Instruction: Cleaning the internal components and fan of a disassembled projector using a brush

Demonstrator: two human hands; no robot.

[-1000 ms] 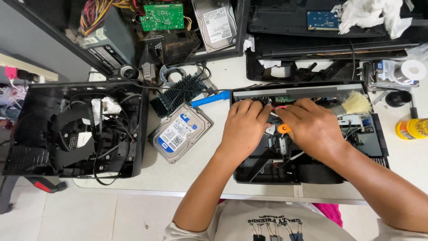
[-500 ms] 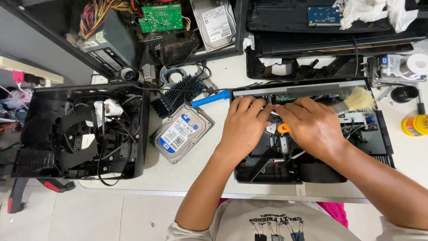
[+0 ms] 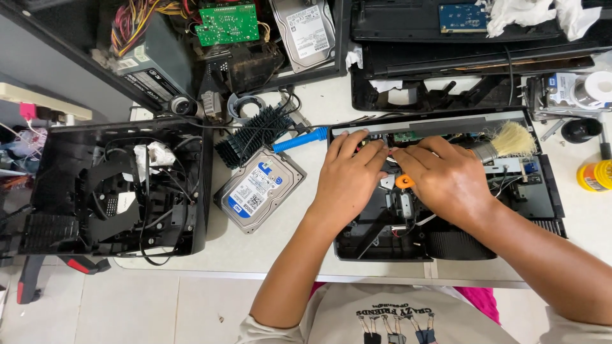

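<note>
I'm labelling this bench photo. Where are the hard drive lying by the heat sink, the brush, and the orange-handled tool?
hard drive (image 3: pixel 258 190), head view, middle of its label.
brush (image 3: pixel 512 140), head view, pale bristles.
orange-handled tool (image 3: pixel 404 181), head view, orange handle between the hands.

This is an electronics repair workbench. A white table (image 3: pixel 299 108) is crowded with opened black device casings (image 3: pixel 115 188), loose hard drives (image 3: pixel 258 189), a green circuit board (image 3: pixel 227 24), a power supply with bundled wires (image 3: pixel 143 51), a finned heatsink (image 3: pixel 255 135) and a dusting brush (image 3: pixel 503 143).

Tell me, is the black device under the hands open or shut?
Open: the black device has no top cover, and its boards and wires lie bare.
</note>
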